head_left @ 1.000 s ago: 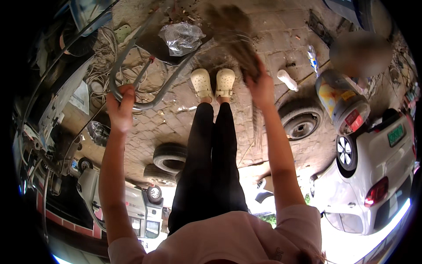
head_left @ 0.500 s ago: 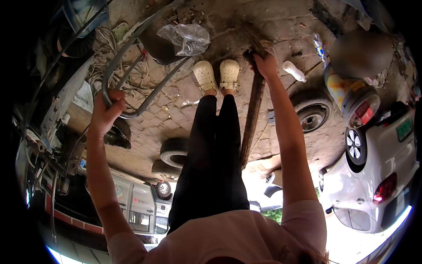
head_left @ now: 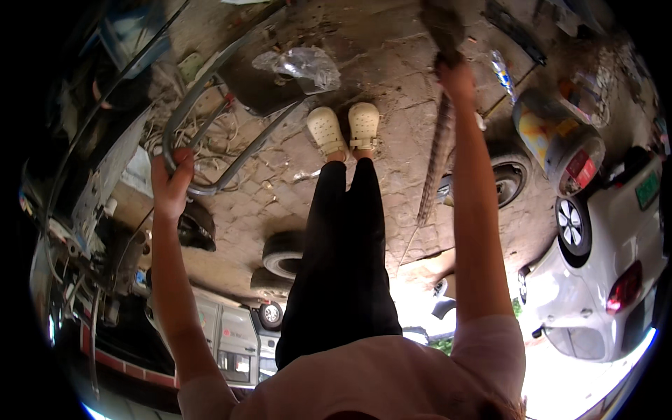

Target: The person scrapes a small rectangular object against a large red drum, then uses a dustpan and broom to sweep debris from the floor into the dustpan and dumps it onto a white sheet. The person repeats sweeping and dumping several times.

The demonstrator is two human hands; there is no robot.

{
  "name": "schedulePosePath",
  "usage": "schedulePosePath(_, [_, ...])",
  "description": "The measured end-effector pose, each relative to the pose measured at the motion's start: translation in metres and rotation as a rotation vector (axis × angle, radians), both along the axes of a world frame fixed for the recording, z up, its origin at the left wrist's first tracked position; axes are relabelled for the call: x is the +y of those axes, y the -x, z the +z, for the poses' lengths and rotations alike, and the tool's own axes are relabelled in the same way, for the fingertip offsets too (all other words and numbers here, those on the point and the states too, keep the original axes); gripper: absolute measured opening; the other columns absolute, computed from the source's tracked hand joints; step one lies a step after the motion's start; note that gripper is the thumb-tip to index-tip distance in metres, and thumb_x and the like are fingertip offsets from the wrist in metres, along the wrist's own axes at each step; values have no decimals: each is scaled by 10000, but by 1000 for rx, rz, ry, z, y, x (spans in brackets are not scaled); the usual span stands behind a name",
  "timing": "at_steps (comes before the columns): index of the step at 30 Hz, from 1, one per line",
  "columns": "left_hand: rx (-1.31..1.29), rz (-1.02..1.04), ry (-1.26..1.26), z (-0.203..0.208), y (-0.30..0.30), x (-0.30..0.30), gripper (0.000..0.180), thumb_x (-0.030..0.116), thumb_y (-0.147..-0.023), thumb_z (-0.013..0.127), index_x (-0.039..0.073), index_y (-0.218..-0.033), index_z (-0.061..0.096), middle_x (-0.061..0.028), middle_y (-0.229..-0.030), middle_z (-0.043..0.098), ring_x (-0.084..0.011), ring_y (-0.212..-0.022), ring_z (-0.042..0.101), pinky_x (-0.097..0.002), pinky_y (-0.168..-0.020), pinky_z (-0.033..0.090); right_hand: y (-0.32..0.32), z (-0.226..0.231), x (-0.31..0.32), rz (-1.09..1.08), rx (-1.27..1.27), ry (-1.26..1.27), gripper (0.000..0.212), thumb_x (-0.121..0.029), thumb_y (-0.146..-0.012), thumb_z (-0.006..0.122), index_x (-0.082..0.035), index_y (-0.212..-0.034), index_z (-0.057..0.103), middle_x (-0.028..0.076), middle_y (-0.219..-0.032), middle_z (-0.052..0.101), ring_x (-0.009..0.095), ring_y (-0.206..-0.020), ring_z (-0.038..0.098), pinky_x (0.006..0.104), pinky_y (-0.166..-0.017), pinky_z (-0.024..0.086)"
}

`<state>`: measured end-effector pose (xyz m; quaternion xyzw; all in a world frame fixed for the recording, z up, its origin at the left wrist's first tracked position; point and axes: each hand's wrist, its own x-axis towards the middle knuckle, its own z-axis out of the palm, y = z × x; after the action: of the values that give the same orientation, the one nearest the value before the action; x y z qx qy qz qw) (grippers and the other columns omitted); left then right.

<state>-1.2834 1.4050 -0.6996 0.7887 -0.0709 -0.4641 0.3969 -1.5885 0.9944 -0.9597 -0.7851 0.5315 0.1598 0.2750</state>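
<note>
My left hand is wrapped round a bent grey metal tube handle. The tube runs forward on both sides of a dark, shallow pan on the floor; how they join is unclear. My right hand grips a long dark stick near its far end. Beyond the hand, the stick's end looks wider and is smeared by motion. A crumpled clear plastic bag lies at the pan's right side, ahead of my cream clogs.
Tangled hoses or cords lie by the tube at left. Tires and a wheel rest on the paved floor. A plastic bottle and a bucket-like container are at right, near a parked silver car.
My right hand has moved right and farther forward, taking the stick with it. The left hand keeps its hold on the tube handle, and the whole view has shifted slightly.
</note>
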Motion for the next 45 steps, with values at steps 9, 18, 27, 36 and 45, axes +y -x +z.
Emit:
schedulePosePath(9, [11, 31, 80, -7, -5, 14, 180, 169, -790, 552, -10, -779, 541, 15, -591, 451, -61, -545, 406, -226, -500, 316, -102, 48, 191, 377, -170, -457, 642, -250, -729, 609, -71, -1287, 346, 203, -862, 617, 357, -818, 597, 431, -724, 483])
schedulePosePath(18, [-239, 244, 38, 9, 18, 32, 157, 125, -787, 529, -12, -714, 554, -2, -564, 487, -67, -505, 420, -222, -476, 339, -71, 114, 114, 281, -176, -76, 601, -240, -757, 598, -194, -1306, 358, 155, -655, 606, 342, -595, 597, 423, -509, 462])
schedulePosePath(27, [-261, 525, 32, -5, 43, -6, 205, 115, -779, 506, 13, -602, 485, 21, -525, 421, -50, -507, 357, -235, -455, 257, -148, -38, 2, 415, 72, -99, 475, -283, -772, 557, -48, -1173, 462, 197, -937, 618, 339, -889, 603, 423, -757, 484])
schedulePosePath(36, [-287, 459, -96, 6, 43, -19, 232, 75, -745, 489, -1, -544, 402, -6, -450, 303, -65, -446, 283, -278, -416, 236, -163, 59, 181, 619, -145, -417, 598, -234, -759, 586, -113, -1294, 348, 215, -891, 608, 381, -838, 587, 456, -717, 474])
schedulePosePath(45, [-298, 555, -229, 12, 54, -2, 209, 69, -712, 519, -22, -546, 429, -51, -440, 310, -96, -436, 320, -296, -417, 276, -197, 108, 16, 261, -211, 0, 534, -233, -774, 585, -82, -1257, 418, 212, -834, 625, 354, -727, 621, 417, -644, 485])
